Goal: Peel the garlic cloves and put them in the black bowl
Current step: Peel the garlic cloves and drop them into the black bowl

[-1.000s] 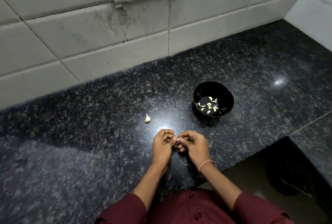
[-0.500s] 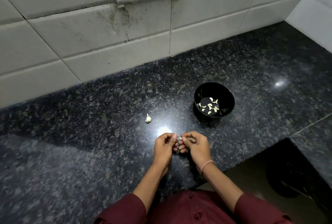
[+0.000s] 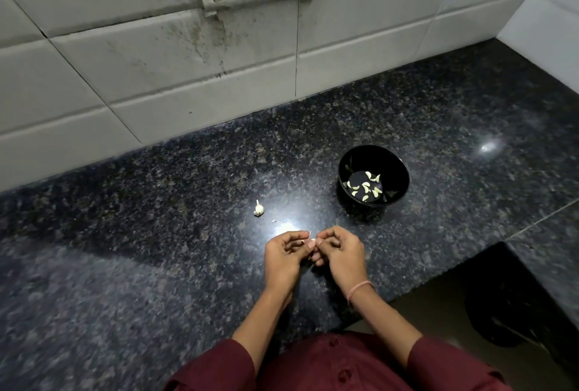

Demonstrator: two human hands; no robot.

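One round black bowl (image 3: 398,168) is seen on the speckled dark granite counter (image 3: 156,234), with about nine peeled pale garlic cloves (image 3: 365,186) inside (counted roughly). One small white garlic piece (image 3: 258,209) lies to its left. One tiny clove (image 3: 310,237), mostly hidden, is pinched between the curled fingertips of the left hand (image 3: 283,260) and right hand (image 3: 343,256), nearer the person than the bowl.

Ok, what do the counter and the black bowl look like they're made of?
The counter looks like polished dark granite: grey speckles throughout and a bright, mirror-like glare from the lamp. The black bowl is smooth and glossy, with a soft sheen on its inner wall. It is probably plastic or melamine, though it could be glazed ceramic.
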